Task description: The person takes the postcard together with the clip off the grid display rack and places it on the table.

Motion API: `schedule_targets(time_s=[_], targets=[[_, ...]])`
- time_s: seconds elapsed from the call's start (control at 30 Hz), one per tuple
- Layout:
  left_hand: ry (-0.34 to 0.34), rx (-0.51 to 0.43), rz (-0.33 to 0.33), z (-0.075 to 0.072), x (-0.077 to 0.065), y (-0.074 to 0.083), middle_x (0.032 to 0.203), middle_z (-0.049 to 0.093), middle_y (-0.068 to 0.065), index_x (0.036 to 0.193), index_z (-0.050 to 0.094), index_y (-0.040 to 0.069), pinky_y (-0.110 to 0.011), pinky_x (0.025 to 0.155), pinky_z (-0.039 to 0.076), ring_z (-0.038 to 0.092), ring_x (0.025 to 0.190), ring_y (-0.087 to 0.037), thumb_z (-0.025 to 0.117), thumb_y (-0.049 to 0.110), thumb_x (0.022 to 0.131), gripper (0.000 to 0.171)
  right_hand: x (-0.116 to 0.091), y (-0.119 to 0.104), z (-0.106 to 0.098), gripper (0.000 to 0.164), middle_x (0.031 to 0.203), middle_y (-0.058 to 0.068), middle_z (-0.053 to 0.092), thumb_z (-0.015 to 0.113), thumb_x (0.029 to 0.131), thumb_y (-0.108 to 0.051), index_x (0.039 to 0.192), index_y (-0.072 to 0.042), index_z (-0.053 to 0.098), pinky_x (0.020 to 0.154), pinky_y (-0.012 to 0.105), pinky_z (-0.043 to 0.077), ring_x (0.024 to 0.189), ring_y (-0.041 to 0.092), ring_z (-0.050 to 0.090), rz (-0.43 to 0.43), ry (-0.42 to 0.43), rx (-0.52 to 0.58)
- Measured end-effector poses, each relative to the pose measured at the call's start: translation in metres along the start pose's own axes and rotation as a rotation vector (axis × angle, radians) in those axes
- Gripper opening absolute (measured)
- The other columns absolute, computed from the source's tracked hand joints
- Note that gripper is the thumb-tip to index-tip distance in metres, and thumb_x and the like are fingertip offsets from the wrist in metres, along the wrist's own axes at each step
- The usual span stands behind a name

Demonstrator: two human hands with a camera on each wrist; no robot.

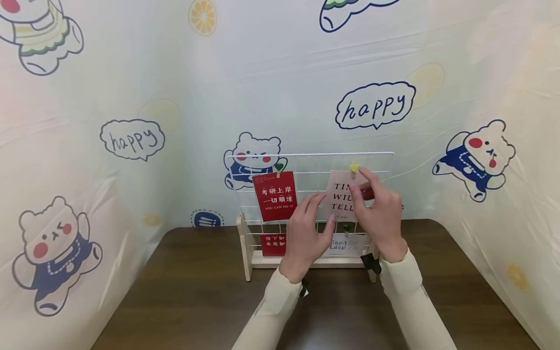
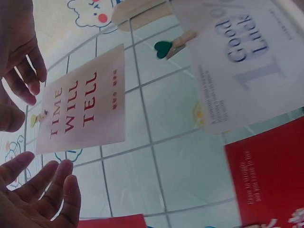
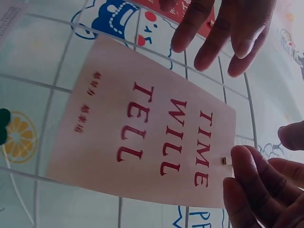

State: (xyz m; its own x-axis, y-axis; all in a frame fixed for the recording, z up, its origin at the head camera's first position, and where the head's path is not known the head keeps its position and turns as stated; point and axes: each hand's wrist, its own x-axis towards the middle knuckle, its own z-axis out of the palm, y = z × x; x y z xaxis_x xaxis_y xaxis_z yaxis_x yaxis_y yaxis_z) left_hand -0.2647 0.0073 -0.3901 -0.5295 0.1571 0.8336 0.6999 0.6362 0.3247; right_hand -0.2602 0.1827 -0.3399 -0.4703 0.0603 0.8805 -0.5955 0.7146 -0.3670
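From where I stand, the pink card (image 1: 334,204) hangs at the upper right of the wire rack (image 1: 311,154), its top edge under a yellow heart clip (image 1: 354,167). The right hand (image 1: 381,214) is before that corner of the rack, thumb and fingers parted around the clip; whether a fingertip touches it, I cannot tell. The left hand (image 1: 306,233), in front of the rack's middle, has its fingers loosely spread, just beside the card's left edge and gripping nothing.

Bare wire squares leave a gap between the pink card and the big red card (image 1: 275,197) at the rack's upper left. Below, a white card (image 1: 347,247) hangs at the rack's lower right, a smaller red card (image 1: 270,245) at its lower left. The brown table (image 1: 175,291) stretches out on both sides of the rack.
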Motion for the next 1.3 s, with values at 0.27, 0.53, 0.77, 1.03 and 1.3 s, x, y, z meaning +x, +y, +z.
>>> schedule_targets(time_s=[0.27,0.53,0.77,1.03,1.3], targets=[[-0.002,-0.004,-0.047,0.002,0.017,0.009,0.137,0.069,-0.004,0.145,0.057,0.016,-0.027,0.085,0.063,0.075,0.102,-0.016,0.076,0.031,0.092,0.058,0.017,0.007,0.005,0.036,0.070,0.016,0.070,0.067,0.100,-0.014,0.132,0.002,0.066,0.055,0.035,0.050,0.054,0.025,0.059,0.050,-0.012,-0.054],[-0.022,-0.043,-0.176,0.002,0.033,0.016,0.129,0.076,-0.009,0.143,0.060,0.009,-0.025,0.071,0.063,0.080,0.089,-0.018,0.071,0.027,0.097,0.050,0.024,0.006,0.010,0.031,0.053,0.010,0.052,0.058,0.106,-0.017,0.126,0.002,0.071,0.049,0.028,0.030,0.048,0.015,0.040,0.086,-0.047,-0.065],[0.019,-0.112,-0.213,0.004,0.046,0.014,0.109,0.082,-0.008,0.124,0.075,0.008,-0.020,0.066,0.060,0.080,0.078,-0.016,0.069,0.022,0.100,0.028,0.033,0.004,0.007,0.032,0.053,0.009,0.062,0.055,0.107,-0.017,0.129,0.001,0.071,0.044,0.024,0.031,0.044,0.005,0.043,0.127,-0.094,-0.023],[0.007,-0.160,-0.248,0.003,0.052,0.012,0.100,0.083,-0.009,0.114,0.079,0.006,-0.018,0.065,0.059,0.079,0.073,-0.015,0.072,0.018,0.098,0.021,0.038,0.003,0.005,0.026,0.055,0.010,0.064,0.055,0.107,-0.015,0.122,-0.001,0.072,0.041,0.023,0.034,0.044,0.010,0.050,0.169,-0.149,-0.007],[-0.022,-0.188,-0.279,0.003,0.051,0.013,0.103,0.083,-0.009,0.114,0.079,0.007,-0.019,0.068,0.061,0.080,0.080,-0.017,0.072,0.019,0.099,0.021,0.040,0.003,0.003,0.020,0.056,0.012,0.065,0.057,0.107,-0.014,0.114,-0.002,0.070,0.042,0.018,0.037,0.041,0.000,0.048,0.196,-0.175,0.081]])
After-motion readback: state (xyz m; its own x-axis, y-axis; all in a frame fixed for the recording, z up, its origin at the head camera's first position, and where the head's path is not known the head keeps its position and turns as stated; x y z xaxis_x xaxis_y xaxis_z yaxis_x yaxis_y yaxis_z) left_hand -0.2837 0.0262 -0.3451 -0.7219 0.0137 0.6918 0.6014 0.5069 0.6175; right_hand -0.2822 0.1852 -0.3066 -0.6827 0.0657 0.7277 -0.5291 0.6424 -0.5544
